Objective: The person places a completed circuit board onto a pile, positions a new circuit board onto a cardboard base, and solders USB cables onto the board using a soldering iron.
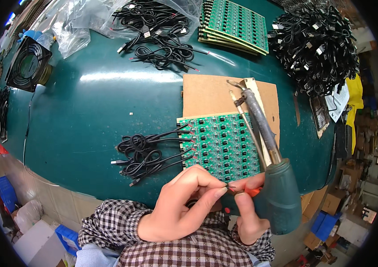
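My left hand [182,207] is closed in a pinch on the stripped end of a black cable [226,185]. Thin wires, one of them red, stick out between its fingertips and those of my right hand [249,211]. My right thumb and forefinger close on these wires. A soldering iron [280,196] with a dark green handle and an orange part lies across my right hand and hides some of its fingers. Its metal barrel and thin side tube point away over the green circuit board panel [218,144]. Several black USB cables [140,155] run onto the panel's left edge by red wires.
A brown board [215,93] lies under the panel. Behind are a stack of green panels [238,24], a cable bundle [157,53] with plastic bags [71,35], and a big cable heap [315,46]. A small black fan [28,64] stands at the left.
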{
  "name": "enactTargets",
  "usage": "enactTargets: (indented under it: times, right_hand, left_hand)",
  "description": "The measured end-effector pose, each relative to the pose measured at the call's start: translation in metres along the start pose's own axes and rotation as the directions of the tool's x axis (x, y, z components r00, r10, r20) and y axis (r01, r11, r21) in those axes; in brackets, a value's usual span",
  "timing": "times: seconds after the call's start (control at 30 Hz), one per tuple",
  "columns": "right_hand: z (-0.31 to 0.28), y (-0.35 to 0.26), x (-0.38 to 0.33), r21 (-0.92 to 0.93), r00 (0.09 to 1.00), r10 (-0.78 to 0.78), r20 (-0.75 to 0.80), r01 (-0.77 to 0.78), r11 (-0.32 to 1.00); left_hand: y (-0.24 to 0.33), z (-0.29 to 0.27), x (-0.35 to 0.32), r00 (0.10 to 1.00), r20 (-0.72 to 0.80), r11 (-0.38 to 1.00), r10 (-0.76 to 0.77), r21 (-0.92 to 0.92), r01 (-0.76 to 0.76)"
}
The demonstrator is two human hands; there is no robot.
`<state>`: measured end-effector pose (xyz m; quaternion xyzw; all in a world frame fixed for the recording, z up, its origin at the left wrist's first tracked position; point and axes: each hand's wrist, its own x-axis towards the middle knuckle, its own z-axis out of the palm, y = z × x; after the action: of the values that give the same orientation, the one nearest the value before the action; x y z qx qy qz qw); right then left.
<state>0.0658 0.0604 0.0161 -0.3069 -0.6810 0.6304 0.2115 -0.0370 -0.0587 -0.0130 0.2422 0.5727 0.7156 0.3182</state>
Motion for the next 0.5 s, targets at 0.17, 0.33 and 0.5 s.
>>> enactTargets:
  times: [0.17,0.33,0.5]
  right_hand:
    - [0.005,-0.017,0.008,0.064,0.97,0.241,-0.013,-0.24,0.969]
    - [0.001,-0.009,0.008,0.107,0.968,0.252,-0.006,-0.25,0.962]
    - [0.002,-0.004,0.004,0.168,0.977,0.215,0.017,-0.214,0.962]
  left_hand:
    - [-0.001,-0.007,0.002,0.989,0.122,0.994,-0.085,-0.053,0.092]
    - [0.006,-0.014,0.009,0.974,0.216,0.996,-0.074,0.071,0.06]
    - [0.018,-0.026,0.011,0.948,0.307,0.988,-0.086,0.151,0.04]
